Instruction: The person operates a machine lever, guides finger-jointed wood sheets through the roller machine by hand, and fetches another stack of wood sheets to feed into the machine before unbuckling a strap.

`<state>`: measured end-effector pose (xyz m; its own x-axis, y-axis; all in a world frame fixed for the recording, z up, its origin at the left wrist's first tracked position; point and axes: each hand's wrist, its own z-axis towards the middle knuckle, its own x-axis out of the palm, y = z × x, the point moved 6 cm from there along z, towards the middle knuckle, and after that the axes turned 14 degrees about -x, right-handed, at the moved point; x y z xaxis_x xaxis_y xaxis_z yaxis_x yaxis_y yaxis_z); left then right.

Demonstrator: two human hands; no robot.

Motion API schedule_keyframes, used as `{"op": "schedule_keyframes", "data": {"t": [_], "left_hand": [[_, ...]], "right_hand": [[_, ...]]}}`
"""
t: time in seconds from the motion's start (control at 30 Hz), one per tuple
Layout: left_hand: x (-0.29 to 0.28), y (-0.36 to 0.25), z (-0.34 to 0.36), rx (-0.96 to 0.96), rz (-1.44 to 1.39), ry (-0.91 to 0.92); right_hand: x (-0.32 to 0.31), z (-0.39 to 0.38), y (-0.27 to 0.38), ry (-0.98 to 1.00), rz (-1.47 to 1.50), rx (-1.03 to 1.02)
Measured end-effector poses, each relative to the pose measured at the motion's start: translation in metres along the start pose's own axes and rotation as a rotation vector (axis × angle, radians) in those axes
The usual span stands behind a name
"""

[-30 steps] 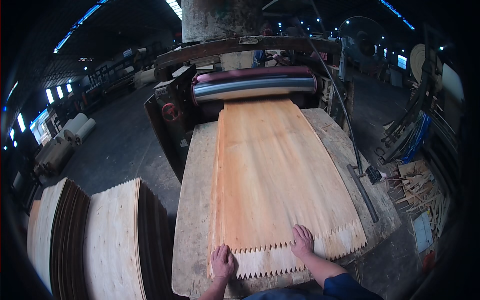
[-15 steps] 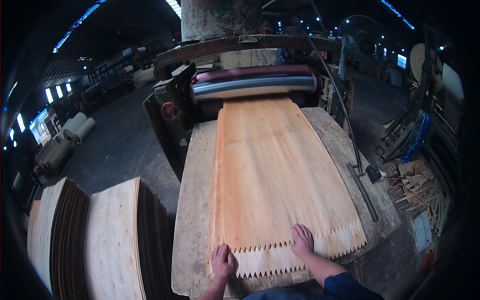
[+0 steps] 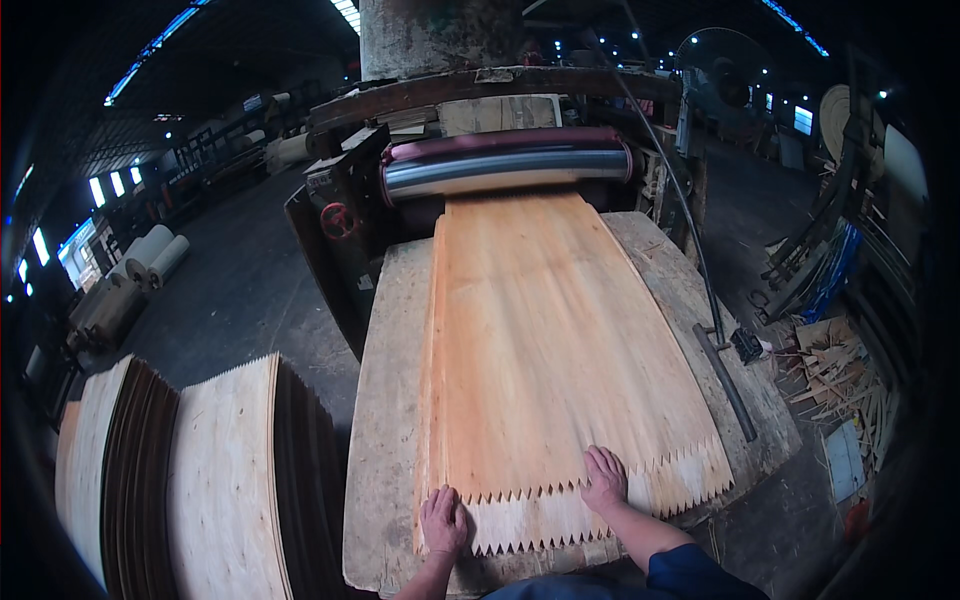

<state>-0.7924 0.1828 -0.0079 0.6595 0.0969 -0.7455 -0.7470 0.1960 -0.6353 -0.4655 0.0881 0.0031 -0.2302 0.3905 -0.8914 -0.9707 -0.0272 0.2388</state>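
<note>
A sheet of wood veneer (image 3: 540, 330) with a toothed near edge lies on a worn table (image 3: 385, 400). Its far end reaches the rollers of a machine (image 3: 505, 170). Below it, a paler sheet (image 3: 540, 522) juts out toward me, also toothed. My left hand (image 3: 443, 520) lies on the near left corner, fingers flat over the edge. Farther right, my right hand (image 3: 604, 482) rests palm down near the toothed edge, its fingers stretched forward on the upper sheet. Neither hand lifts the wood. The undersides of both hands are hidden.
Stacks of veneer (image 3: 225, 450) stand at the left. A dark T-shaped metal bar (image 3: 727, 385) lies along the table's right side, beside a long thin rod (image 3: 690, 220). Wood scraps (image 3: 845, 375) litter the floor at right. A red handwheel (image 3: 340, 222) sits on the machine's left side.
</note>
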Motion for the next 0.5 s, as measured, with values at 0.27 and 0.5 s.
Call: {"op": "schedule_keyframes", "data": {"t": [0.27,0.5], "left_hand": [[-0.0017,-0.0013,0.0017,0.001,0.0,-0.008],[-0.0026,-0.0026,0.0002,0.014,0.01,-0.014]], "right_hand": [[-0.0014,0.0028,0.0012,-0.002,0.004,0.004],[0.0008,-0.0008,-0.0009,-0.026,-0.021,-0.009]]}}
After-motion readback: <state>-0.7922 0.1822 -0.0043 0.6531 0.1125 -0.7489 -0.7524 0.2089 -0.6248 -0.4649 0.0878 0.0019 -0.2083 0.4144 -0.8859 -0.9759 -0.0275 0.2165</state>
